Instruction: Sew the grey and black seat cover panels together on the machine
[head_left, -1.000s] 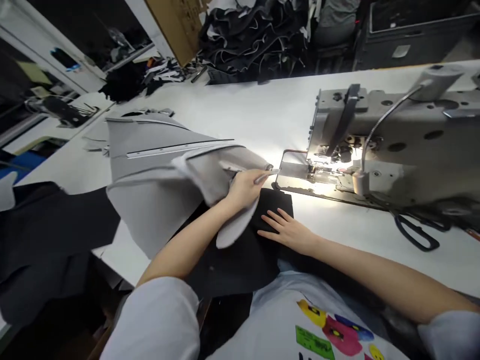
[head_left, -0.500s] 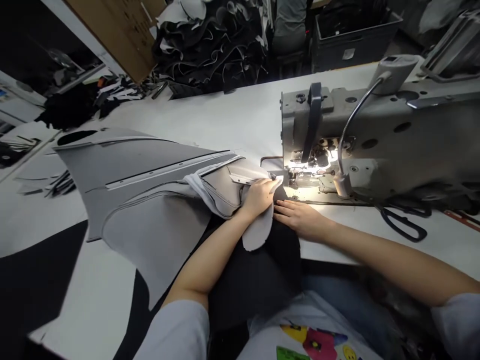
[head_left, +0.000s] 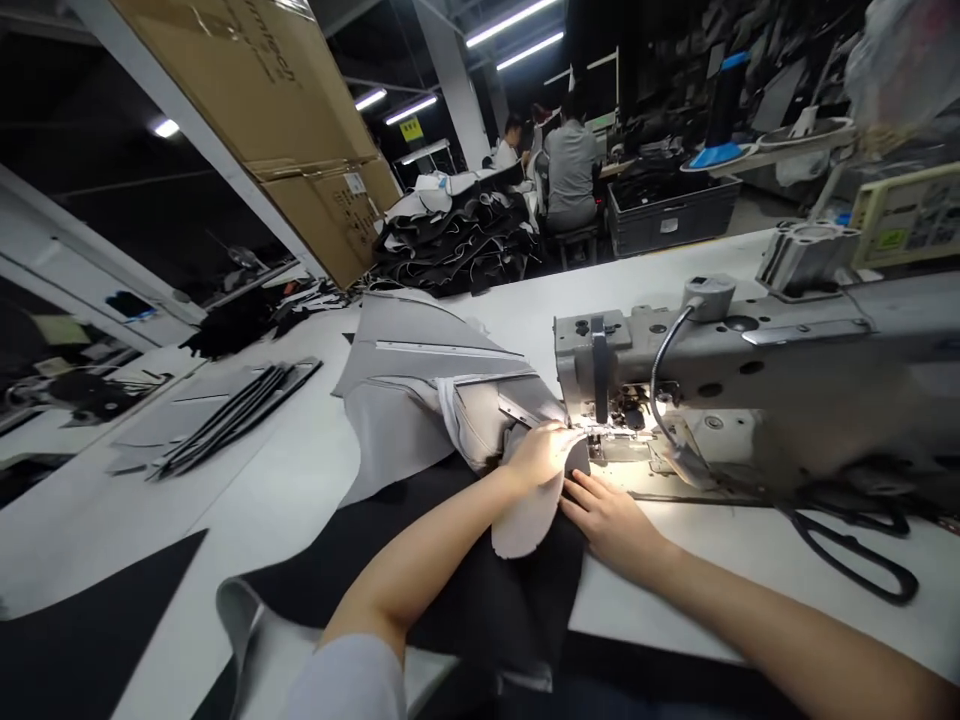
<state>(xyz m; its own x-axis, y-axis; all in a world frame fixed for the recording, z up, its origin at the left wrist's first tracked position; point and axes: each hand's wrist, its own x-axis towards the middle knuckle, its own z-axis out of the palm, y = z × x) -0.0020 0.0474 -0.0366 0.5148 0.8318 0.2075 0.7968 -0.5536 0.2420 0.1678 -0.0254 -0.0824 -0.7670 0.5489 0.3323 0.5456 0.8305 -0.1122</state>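
My left hand [head_left: 538, 455] is closed on the edge of a grey fabric panel [head_left: 397, 430], just left of the sewing machine's lit needle area. Under that hand a rounded light-grey flap [head_left: 525, 525] of the fabric hangs forward. My right hand [head_left: 615, 520] lies flat with fingers stretched, its fingertips on the dark edge of the fabric beside the machine's bed. Black fabric [head_left: 450, 560] spreads beneath my left forearm and over the table's front edge. The sewing machine [head_left: 750, 370] has a small lamp on a bent neck; its needle tip cannot be made out.
Black-handled scissors [head_left: 862, 560] lie right of my right hand. Stacked dark-edged pieces [head_left: 240, 415] are on the white table [head_left: 315, 500] at left. Behind are a fabric heap [head_left: 457, 235], a grey crate [head_left: 675, 215], a cardboard sheet [head_left: 300, 120] and two seated people.
The head view has tilted up, bringing in the room behind. The grey panel and my left hand have come closer to the needle area. My right hand stays flat beside it.
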